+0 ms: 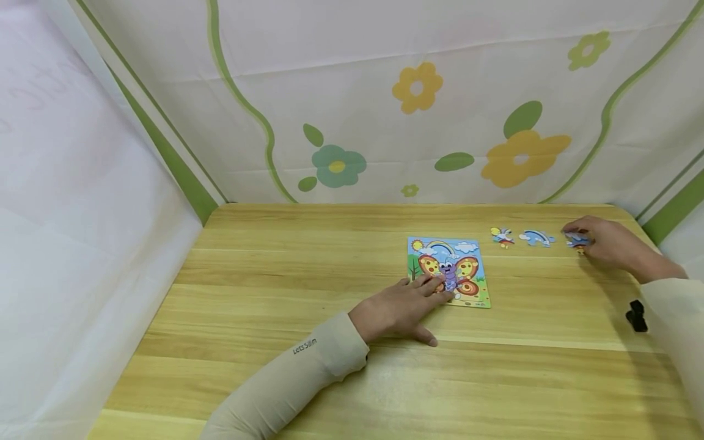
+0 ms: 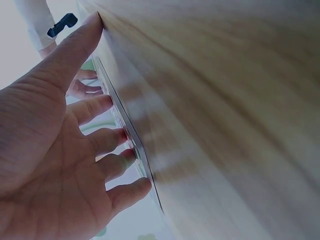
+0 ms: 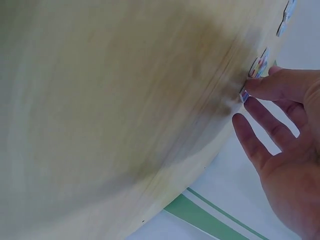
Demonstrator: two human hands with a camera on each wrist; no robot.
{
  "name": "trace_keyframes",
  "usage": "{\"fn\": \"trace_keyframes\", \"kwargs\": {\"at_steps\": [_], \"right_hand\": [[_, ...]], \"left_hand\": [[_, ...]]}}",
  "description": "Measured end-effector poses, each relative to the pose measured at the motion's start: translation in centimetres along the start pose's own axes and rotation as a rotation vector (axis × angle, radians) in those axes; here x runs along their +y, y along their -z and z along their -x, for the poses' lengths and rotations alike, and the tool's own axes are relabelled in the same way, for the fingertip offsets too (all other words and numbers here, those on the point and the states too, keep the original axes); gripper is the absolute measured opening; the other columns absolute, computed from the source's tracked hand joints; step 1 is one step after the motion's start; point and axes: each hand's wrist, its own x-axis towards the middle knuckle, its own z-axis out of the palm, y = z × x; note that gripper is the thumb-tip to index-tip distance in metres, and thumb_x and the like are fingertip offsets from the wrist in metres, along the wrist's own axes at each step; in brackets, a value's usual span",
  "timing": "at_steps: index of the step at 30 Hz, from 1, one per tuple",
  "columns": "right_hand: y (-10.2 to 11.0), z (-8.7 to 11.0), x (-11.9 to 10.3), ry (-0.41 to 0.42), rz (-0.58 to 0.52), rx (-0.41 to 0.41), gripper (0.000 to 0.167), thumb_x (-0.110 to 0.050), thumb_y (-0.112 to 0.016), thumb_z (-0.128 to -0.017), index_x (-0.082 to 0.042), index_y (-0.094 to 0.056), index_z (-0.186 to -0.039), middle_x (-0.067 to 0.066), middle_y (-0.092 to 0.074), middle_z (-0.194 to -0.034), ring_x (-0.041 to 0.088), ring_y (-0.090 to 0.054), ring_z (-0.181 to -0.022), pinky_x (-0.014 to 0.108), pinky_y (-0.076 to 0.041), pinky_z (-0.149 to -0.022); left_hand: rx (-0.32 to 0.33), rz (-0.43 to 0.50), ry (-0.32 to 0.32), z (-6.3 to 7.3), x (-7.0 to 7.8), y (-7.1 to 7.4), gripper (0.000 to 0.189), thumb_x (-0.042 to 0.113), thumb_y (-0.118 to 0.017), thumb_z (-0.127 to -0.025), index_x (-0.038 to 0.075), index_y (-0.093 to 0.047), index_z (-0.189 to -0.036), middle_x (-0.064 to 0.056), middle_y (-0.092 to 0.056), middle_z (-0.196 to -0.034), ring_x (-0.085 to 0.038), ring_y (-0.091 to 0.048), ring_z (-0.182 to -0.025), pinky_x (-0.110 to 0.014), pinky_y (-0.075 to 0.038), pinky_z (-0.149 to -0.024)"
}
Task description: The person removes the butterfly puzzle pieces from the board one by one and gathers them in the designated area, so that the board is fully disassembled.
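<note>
A square butterfly jigsaw puzzle [image 1: 472,252] lies flat on the table. My left hand [image 1: 404,307] rests on its lower left part, fingers stretched out and the thumb on the wood; in the left wrist view the fingertips [image 2: 131,154] touch the board's face near its edge. At the right, my right hand [image 1: 607,241] pinches a colourful puzzle piece [image 1: 576,239] between thumb and fingers, low over the table. The right wrist view shows this piece [image 3: 244,95] at the thumb tip. To its left lie a rainbow piece [image 1: 538,238] and a piece with a yellow patch [image 1: 502,237].
The wooden table [image 1: 275,275] ends at a white cloth wall [image 1: 352,91] printed with flowers, and another white cloth [image 1: 82,214] hangs at the left. A small black device [image 1: 637,316] sits against the right sleeve [image 1: 673,324].
</note>
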Motion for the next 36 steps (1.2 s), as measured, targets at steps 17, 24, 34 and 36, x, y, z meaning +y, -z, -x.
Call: {"fn": "trace_keyframes", "kwargs": {"at_steps": [17, 24, 34, 36], "right_hand": [[0.0, -1.8, -8.9, 0.096, -0.044, -0.017, 0.040, 0.009, -0.065, -0.092, 0.010, -0.063, -0.132, 0.036, -0.061, -0.136, 0.058, -0.053, -0.128, 0.071, -0.046, -0.101], [-0.6, -2.7, -14.3, 0.175, -0.093, -0.009, 0.041, 0.002, -0.070, -0.094, 0.006, -0.065, -0.134, 0.029, -0.064, -0.136, 0.050, -0.060, -0.124, 0.066, -0.051, -0.100], [-2.0, -3.9, -20.6, 0.277, -0.213, -0.030, 0.040, -0.004, -0.074, -0.095, 0.002, -0.066, -0.134, 0.020, -0.068, -0.131, 0.037, -0.067, -0.115, 0.058, -0.056, -0.095], [-2.4, -4.3, -21.5, 0.301, -0.245, -0.043, 0.039, -0.004, -0.074, -0.095, 0.002, -0.067, -0.133, 0.020, -0.068, -0.131, 0.036, -0.068, -0.112, 0.056, -0.058, -0.092]], "left_hand": [[0.025, -0.030, -0.011, 0.8, 0.1, 0.2, 0.091, 0.058, -0.067, -0.097, 0.027, -0.021, -0.169, -0.001, -0.012, -0.178, -0.023, -0.015, -0.165, -0.046, -0.026, -0.131], [0.018, -0.028, 0.012, 2.1, -0.2, -0.2, 0.088, 0.057, -0.067, -0.097, 0.025, -0.025, -0.168, -0.002, -0.016, -0.177, -0.024, -0.017, -0.164, -0.042, -0.027, -0.131], [0.004, -0.022, 0.027, 2.8, -0.1, -0.3, 0.085, 0.055, -0.065, -0.100, 0.022, -0.026, -0.168, 0.000, -0.015, -0.177, -0.024, -0.018, -0.164, -0.045, -0.027, -0.131], [0.001, -0.030, 0.028, 2.8, -0.1, -0.2, 0.086, 0.055, -0.064, -0.100, 0.022, -0.025, -0.168, 0.001, -0.015, -0.177, -0.024, -0.019, -0.164, -0.044, -0.028, -0.131]]}}
